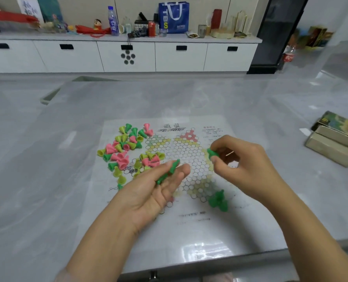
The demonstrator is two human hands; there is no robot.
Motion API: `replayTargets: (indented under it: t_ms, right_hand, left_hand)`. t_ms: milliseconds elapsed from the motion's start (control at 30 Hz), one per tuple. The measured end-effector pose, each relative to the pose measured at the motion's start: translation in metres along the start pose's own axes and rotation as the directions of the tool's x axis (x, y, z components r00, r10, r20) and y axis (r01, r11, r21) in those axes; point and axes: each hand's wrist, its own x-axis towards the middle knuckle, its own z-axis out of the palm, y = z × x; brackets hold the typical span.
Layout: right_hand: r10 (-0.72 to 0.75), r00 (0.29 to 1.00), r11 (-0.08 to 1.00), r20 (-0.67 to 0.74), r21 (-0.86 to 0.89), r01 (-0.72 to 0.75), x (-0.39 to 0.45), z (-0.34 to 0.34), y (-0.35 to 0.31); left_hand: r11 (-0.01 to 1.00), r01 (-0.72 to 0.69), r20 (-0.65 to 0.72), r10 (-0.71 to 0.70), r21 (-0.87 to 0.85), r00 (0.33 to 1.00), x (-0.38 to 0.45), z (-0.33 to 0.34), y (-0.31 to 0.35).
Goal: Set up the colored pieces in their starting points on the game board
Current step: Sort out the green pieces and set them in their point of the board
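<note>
The person is in the sorting and placing step for the green set. The left hand lies palm up with fingers nearly straight, carrying a stack of green plastic cone pieces across them. The right hand is curled, pinching a single green cone piece at thumb and forefinger. Both hover over the white paper game board printed with a hexagon star grid, which lies flat on the grey marble worktop. Below the right hand, a small cluster of green cones stands at the near star point. Beyond the left hand lies a loose heap of pink, yellow and green cones. The next move appears to call for lowering the pinched piece upright onto a free cell beside that cluster.
</note>
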Motion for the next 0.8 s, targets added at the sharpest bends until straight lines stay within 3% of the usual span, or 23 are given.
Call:
replayTargets:
  t_ms: [133, 267, 333, 800]
  right_hand:
    - [0.198, 0.976, 0.98, -0.09, 0.047, -0.194, -0.006, -0.017, 0.036]
    - [0.305, 0.949, 0.949, 0.073, 0.064, -0.31, -0.019, -0.017, 0.068]
    - [0.294, 0.946, 0.952, 0.139, 0.047, -0.302, -0.023, -0.015, 0.074]
    - [0.159, 0.962, 0.986, 0.224, -0.075, -0.146, -0.023, 0.005, 0.072]
  left_hand:
    - [0.998, -0.034, -0.059, 0.037, 0.048, 0.998, 0.003, -0.001, 0.001]
    - [0.993, -0.039, -0.098, 0.05, 0.113, 0.994, 0.006, -0.003, 0.003]
    - [0.991, -0.042, -0.099, 0.054, 0.125, 0.994, 0.006, -0.004, 0.003]
    - [0.982, -0.033, -0.119, 0.056, 0.186, 0.991, 0.004, -0.005, 0.005]
